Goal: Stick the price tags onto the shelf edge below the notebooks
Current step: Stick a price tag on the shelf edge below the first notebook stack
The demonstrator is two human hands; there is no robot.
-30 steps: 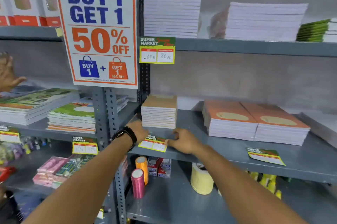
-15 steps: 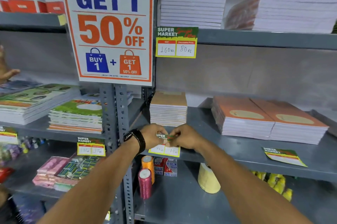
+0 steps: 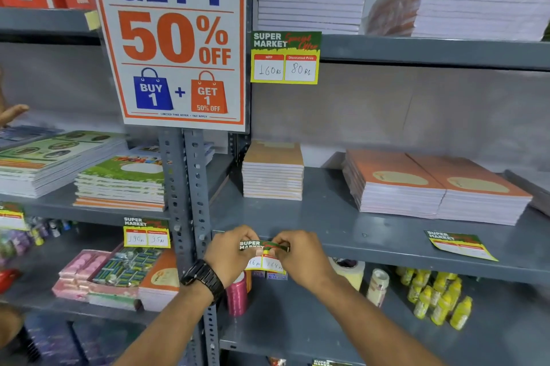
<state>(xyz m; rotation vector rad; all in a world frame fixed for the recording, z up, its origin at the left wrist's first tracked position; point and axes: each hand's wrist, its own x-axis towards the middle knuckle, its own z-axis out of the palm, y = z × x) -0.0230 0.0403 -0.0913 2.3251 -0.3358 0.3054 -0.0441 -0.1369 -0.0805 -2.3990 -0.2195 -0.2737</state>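
Observation:
A green and yellow price tag (image 3: 264,258) hangs at the front edge of the grey middle shelf (image 3: 387,252), below a stack of tan notebooks (image 3: 273,170). My left hand (image 3: 230,254) pinches its left side and my right hand (image 3: 303,257) pinches its right side, both against the shelf edge. A second price tag (image 3: 459,245) lies loose on the shelf further right, in front of two stacks of orange notebooks (image 3: 434,187).
A tag (image 3: 285,57) is stuck on the upper shelf edge and another tag (image 3: 146,232) on the left bay's shelf. A big promo sign (image 3: 175,38) covers the upright post. Thread spools (image 3: 237,295), tape rolls and yellow bottles (image 3: 437,297) fill the lower shelf. Another person's hand (image 3: 10,114) shows at far left.
The tag went from lying flat on the shelf to hanging over its front edge, with both my hands closing on its top. My view moved closer and slightly lower.

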